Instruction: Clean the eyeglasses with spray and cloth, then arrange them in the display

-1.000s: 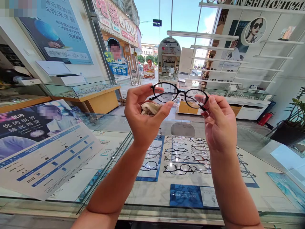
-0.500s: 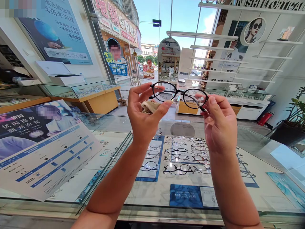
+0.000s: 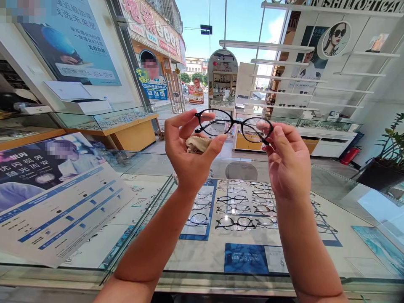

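Note:
A pair of round, black-rimmed eyeglasses (image 3: 237,122) is held up above the glass counter, tilted slightly down to the right. My right hand (image 3: 289,162) pinches its right end between thumb and fingers, near the hinge. At the other end, the fingers of my left hand (image 3: 189,166) are at the left rim and hinge, with the thumb near the lower edge of that lens. A crumpled beige cloth (image 3: 198,144) is tucked in my left palm. The temples extend behind the lenses, partly seen through them.
Below my arms is a glass display counter (image 3: 189,282) with rows of eyeglasses (image 3: 235,223) inside. A printed leaflet (image 3: 63,202) stands at left. Beyond are an arched mirror (image 3: 223,78), wall shelves (image 3: 268,45), a potted plant (image 3: 386,155) and a fire extinguisher (image 3: 351,155).
Both hands and the eyeglasses have shifted slightly left in view. The eyeglasses have turned a little; the grip of each hand looks the same.

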Available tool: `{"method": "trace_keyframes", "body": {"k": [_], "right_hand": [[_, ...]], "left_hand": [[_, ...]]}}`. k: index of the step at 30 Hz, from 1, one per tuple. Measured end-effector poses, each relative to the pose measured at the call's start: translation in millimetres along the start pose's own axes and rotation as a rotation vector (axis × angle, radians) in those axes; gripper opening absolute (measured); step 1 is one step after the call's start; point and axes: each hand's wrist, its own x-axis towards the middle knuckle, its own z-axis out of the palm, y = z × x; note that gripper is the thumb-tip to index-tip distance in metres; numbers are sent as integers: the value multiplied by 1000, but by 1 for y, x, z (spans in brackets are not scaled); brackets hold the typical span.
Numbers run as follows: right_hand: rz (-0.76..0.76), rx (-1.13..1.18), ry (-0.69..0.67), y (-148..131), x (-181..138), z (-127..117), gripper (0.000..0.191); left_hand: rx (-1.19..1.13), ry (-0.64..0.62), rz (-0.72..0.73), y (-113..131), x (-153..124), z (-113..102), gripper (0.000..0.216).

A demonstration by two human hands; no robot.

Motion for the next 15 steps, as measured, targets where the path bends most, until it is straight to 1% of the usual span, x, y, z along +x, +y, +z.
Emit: {"method": "trace_keyframes", "body": {"k": [4, 7, 11, 13, 15], "right_hand": [[21, 10, -6, 2, 2, 0, 31], [11, -11, -6, 1, 0, 1, 32], [-102, -76, -27, -4, -6, 3, 30], [-168, -109, -48, -5, -8, 3, 28], [-208, -138, -62, -5, -9, 2, 29]], "left_hand": [[44, 4, 34, -1, -3, -1, 66], [41, -2, 12, -6, -1, -3, 66], [-73, -42, -109, -14, 3, -4, 57], [-166, -45, -177, -13, 4, -4, 51], [-230, -30, -229, -10, 5, -3, 50]]}}
